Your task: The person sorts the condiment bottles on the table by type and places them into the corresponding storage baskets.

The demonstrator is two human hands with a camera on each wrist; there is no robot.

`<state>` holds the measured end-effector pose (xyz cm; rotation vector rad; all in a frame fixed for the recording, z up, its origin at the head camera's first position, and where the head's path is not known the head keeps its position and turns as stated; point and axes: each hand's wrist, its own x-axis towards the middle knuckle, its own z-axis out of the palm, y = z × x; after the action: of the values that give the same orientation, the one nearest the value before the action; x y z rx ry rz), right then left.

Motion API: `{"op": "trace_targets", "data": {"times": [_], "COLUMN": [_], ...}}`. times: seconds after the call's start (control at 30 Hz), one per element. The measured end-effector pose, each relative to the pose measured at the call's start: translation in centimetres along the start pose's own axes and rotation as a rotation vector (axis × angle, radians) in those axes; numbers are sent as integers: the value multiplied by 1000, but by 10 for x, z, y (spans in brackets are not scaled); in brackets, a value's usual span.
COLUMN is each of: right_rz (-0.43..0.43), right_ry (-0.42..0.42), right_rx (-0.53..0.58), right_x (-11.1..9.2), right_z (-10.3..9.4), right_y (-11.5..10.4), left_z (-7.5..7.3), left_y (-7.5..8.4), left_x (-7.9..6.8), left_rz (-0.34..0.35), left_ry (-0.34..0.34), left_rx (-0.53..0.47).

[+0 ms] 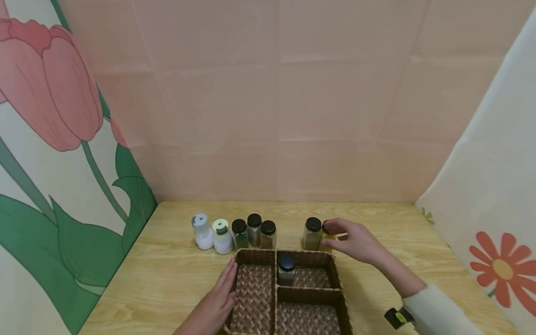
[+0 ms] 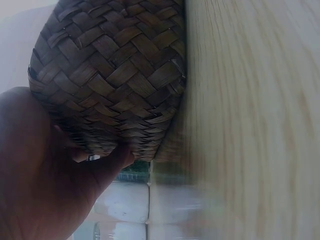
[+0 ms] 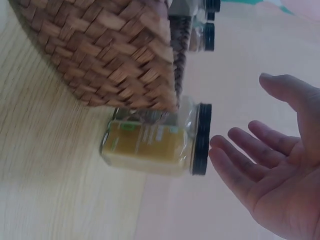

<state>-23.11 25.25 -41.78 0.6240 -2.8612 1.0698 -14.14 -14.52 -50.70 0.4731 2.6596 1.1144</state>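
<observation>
A woven basket (image 1: 307, 293) with three compartments stands in the foreground. Along its left outer wall (image 2: 115, 70) rests my left hand (image 1: 215, 298), fingers straight against the weave. One black-lidded jar (image 1: 286, 270) stands upright in the upper right compartment, by the divider. Beyond the basket's far right corner, my right hand (image 1: 353, 239) reaches to a jar with yellow contents (image 3: 147, 142) and a black lid. Its fingers are spread and relaxed around the lid's side, with a gap showing in the right wrist view. Another black-lidded jar (image 1: 312, 234) stands just left of the yellow one.
Behind the basket's left part stand two white-filled shakers (image 1: 203, 232) and three black-lidded jars (image 1: 254, 230). Pale wood tabletop (image 1: 138, 288) surrounds everything. A pink cloth backdrop (image 1: 276, 116) rises at the table's far edge, with flowered cloths on both sides.
</observation>
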Motion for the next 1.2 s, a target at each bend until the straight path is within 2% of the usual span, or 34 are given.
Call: {"op": "trace_targets", "data": {"times": [0.3, 0.6, 0.97, 1.2], "right_rz": [41, 85, 138, 173], "right_ry": [55, 92, 49, 38], "right_rx": [4, -30, -20, -3], "right_x": [-2, -4, 2, 9], "right_z": [-4, -5, -2, 3], "right_y": [18, 35, 54, 69], "left_z": [0, -1, 0, -1], "left_y": [0, 0, 1, 1], "left_x": [1, 2, 1, 1], "left_rz": [-27, -25, -52, -46], "left_ry": [-13, -21, -30, -19], "left_rx": [-25, -35, -37, -35]}}
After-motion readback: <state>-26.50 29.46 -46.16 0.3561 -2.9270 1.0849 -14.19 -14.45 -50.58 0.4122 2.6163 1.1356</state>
